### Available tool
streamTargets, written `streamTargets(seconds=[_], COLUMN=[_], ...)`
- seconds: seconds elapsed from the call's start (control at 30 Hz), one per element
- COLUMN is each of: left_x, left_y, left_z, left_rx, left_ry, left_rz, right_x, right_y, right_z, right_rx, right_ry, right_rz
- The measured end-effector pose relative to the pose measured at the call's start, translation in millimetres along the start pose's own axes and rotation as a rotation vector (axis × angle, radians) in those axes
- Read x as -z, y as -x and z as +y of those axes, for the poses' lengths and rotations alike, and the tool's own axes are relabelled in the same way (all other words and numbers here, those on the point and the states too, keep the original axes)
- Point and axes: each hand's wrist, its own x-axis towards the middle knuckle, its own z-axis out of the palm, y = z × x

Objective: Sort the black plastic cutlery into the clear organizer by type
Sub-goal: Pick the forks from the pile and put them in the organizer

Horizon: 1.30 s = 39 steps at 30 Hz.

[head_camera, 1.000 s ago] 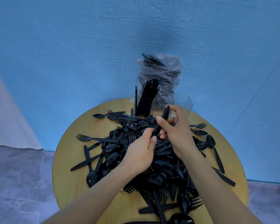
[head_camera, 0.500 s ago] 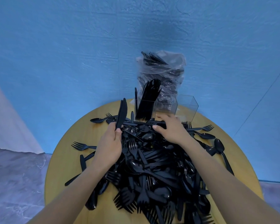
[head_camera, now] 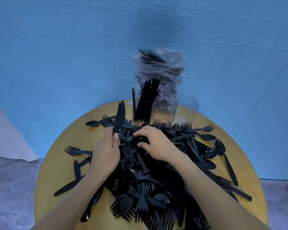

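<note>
While the left hand [head_camera: 107, 151] gripped upright knives [head_camera: 118, 118], the right hand [head_camera: 154, 144] pinched into the pile [head_camera: 150, 176], apparently gathering knives; next, seat them in the organizer [head_camera: 186, 110].

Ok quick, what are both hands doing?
Left hand: holding black knives upright.
Right hand: fingers curled down into the cutlery pile; grip cannot be told.
</note>
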Motion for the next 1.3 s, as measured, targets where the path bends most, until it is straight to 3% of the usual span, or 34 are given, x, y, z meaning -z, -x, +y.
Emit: streamTargets(seconds=[0.47, 0.63, 0.87, 1.1, 1.3], left_x=[-8, -8, -5, 3, 11], left_y=[4, 2, 5, 15, 38], left_z=[9, 10, 9, 13, 9], left_rx=[-0.020, -0.024, -0.045, -0.091, -0.120], left_ry=[-0.010, -0.008, -0.024, -0.035, -0.084], left_rz=[-0.005, -0.013, -0.006, 0.005, 0.057], right_x=[35, 37, 33, 17, 2], right_y=[32, 20, 23, 58, 74], right_z=[48, 52, 46, 17, -10], right_rx=[-0.280, -0.284, -0.204, -0.072, -0.049], right_ry=[-0.239, -0.296, -0.047, 0.018, 0.028], right_rz=[0.471, 0.585, 0.520, 0.097, -0.105])
